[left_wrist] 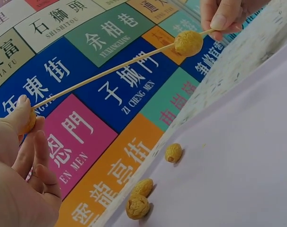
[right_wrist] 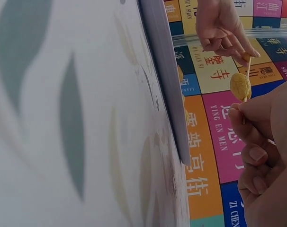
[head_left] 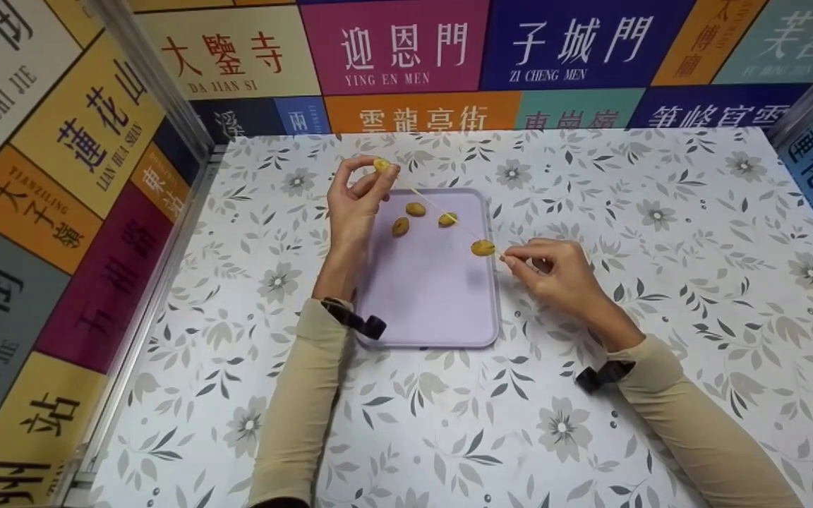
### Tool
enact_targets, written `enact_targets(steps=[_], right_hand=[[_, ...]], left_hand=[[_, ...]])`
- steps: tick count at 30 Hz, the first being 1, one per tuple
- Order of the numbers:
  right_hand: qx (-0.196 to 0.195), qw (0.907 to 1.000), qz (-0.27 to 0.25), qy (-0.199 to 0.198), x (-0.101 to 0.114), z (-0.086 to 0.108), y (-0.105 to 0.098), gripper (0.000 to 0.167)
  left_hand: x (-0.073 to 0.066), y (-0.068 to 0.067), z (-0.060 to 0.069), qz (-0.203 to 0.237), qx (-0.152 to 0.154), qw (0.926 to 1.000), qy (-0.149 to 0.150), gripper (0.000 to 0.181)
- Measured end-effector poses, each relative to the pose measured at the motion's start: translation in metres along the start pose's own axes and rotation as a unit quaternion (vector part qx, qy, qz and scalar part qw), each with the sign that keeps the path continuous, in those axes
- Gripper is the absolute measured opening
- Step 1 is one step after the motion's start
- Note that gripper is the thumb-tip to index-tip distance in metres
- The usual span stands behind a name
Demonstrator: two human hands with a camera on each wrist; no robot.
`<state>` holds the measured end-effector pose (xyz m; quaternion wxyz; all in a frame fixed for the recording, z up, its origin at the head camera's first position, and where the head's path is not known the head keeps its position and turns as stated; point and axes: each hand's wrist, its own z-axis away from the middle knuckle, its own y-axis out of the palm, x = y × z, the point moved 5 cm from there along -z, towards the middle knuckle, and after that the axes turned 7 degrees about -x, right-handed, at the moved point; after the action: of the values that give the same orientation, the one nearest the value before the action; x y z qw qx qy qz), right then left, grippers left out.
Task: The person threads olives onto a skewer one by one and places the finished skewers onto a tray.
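A thin wooden skewer (left_wrist: 110, 70) stretches between both hands, above the tray. My left hand (head_left: 358, 201) pinches a wrinkled yellow fruit (head_left: 380, 164) at the skewer's far end; the fingers partly cover this fruit, so I cannot tell how far the tip goes in. Close to the other end, a second yellow fruit (head_left: 482, 248) is threaded on the stick. Just beyond it, my right hand (head_left: 560, 276) pinches the skewer between thumb and forefinger. Three loose fruits, including one (head_left: 416, 209) near the back, lie on the pale purple tray (head_left: 428, 296).
The tray lies on a table (head_left: 237, 395) covered in a grey leaf-and-flower print. Panels of coloured signs (head_left: 406, 49) stand behind the table and along both sides. Each wrist wears a small black camera, such as the left wrist's camera (head_left: 371, 326).
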<state>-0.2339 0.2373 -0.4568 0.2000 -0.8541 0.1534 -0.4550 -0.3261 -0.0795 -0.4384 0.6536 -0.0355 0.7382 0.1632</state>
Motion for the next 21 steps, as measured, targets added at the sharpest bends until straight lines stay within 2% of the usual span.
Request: enact_targets(steps=[6, 14, 21], right_hand=[[0.002, 0.9999, 0.008, -0.008, 0.0006, 0.0000, 0.0019, 0.011], [0.021, 0.9997, -0.008, 0.012, 0.0006, 0.0019, 0.0040, 0.013], [0.022, 0.9993, -0.022, 0.023, -0.0001, 0.0030, 0.0045, 0.013]], left_hand=[[-0.0004, 0.0009, 0.0006, 0.004, 0.008, 0.9999, 0.005, 0.041], [0.0004, 0.0022, 0.0032, -0.015, 0.020, 0.9995, -0.022, 0.041], [0.0016, 0.0064, 0.0038, -0.015, 0.027, 0.9994, -0.018, 0.037]])
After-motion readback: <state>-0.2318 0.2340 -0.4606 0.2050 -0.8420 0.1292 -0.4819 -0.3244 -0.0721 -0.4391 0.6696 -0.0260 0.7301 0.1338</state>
